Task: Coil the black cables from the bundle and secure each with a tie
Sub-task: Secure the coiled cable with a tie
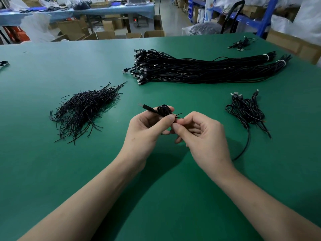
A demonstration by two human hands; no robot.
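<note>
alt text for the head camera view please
Over a green table mat, a person's left hand grips a small coiled black USB cable while the right hand pinches a thin black wire tie at the coil. A loose heap of black ties lies left, a long bundle of black cables beyond, and a few coiled cables right.

Green table (52, 171), blue shelving (267, 16) behind
</note>
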